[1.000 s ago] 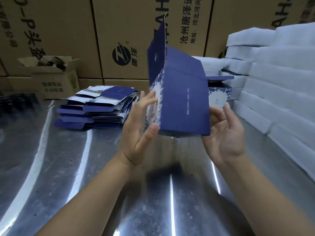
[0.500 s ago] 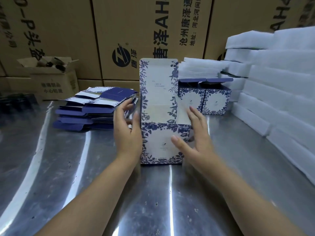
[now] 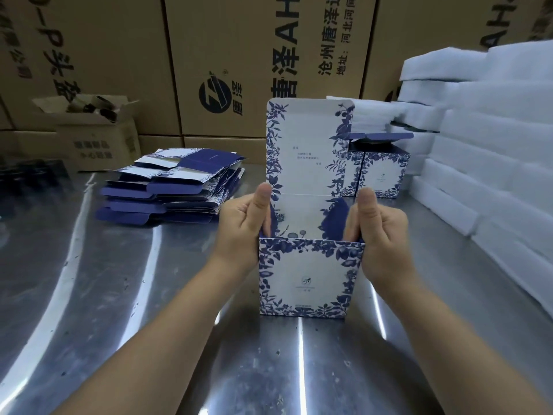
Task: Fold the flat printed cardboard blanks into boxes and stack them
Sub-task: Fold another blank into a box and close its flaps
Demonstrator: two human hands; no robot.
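Observation:
A blue-and-white floral box (image 3: 308, 277) stands upright on the steel table (image 3: 119, 295), its lid flap raised straight up behind the open top. My left hand (image 3: 244, 223) grips the box's left wall, thumb up at the edge and fingers curled. My right hand (image 3: 380, 229) grips the right wall the same way, fingertips dipping inside the opening. A pile of flat printed blanks (image 3: 170, 187) lies to the left. Two folded boxes (image 3: 377, 166) stand behind on the right, flaps up.
White foam slabs (image 3: 484, 163) are stacked along the right side and back. Large brown cartons (image 3: 239, 55) form the wall behind. A small open carton (image 3: 95, 133) with dark items sits at the back left.
The box was turned in the air, then set upright on the table. Both hands have moved from beside it to gripping its side walls at the top, and it sits nearer to me.

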